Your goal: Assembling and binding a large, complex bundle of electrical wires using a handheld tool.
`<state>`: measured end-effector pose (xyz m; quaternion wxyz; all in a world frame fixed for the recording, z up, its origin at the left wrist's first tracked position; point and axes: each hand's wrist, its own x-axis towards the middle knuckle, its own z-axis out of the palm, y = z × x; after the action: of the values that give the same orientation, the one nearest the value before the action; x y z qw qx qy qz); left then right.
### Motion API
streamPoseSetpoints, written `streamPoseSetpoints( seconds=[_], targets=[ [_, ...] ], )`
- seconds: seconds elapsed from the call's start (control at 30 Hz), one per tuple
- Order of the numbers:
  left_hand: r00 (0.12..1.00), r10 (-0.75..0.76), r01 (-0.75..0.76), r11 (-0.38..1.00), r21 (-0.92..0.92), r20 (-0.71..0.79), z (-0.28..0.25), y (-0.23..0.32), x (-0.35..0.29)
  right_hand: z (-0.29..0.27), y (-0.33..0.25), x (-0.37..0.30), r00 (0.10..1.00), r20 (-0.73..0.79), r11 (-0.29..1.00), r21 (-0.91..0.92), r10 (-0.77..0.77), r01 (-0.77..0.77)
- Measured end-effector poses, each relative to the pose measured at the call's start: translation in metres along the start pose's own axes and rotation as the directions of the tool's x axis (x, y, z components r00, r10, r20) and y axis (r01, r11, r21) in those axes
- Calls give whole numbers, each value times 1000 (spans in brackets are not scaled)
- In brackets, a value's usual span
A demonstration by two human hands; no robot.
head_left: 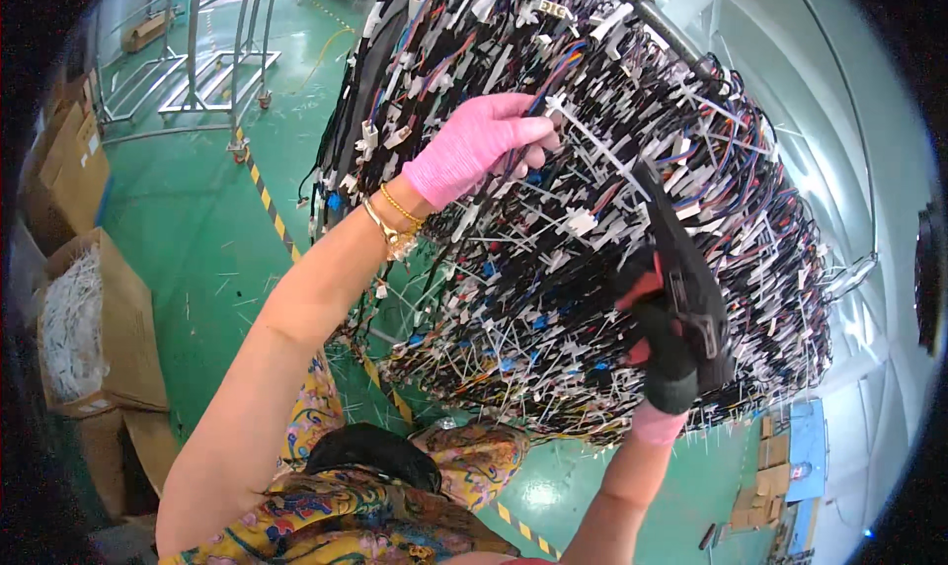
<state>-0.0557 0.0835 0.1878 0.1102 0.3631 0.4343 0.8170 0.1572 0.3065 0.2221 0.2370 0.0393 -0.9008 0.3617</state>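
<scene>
My left hand point(479, 148), in a pink knit glove, is closed around a bundle of thin wires point(565, 63) from the big hanging mass of wire harnesses point(553, 239). At its fingertips a white cable tie point(595, 145) sits at the bundle, its straight tail reaching right and down. In my right hand point(660, 353), gloved in black over pink, is a black cable tie gun point(691, 293). The gun's nose points up and meets the tail of the tie, though I cannot tell whether the tail is inside it. The right fingers wrap round its handle and are slightly blurred.
The harnesses hang from a metal bar point(657, 22) at the top. A cardboard box point(123, 318) of white strips stands on the left, near a wheeled metal frame point(212, 81). Yellow-black tape point(265, 195) crosses the green floor. Boxes point(770, 466) stand at lower right.
</scene>
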Motion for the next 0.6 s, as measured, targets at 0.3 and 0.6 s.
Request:
streamPoseSetpoints(
  seconds=[0.3,0.6],
  targets=[
    [995,-52,59,994,-94,81,-5,2,7,-19,-43,63,756,393,684,-335,-523,648],
    [997,-34,39,997,-66,73,-8,-1,11,-25,-34,77,842,450,841,-294,-297,454]
  ],
)
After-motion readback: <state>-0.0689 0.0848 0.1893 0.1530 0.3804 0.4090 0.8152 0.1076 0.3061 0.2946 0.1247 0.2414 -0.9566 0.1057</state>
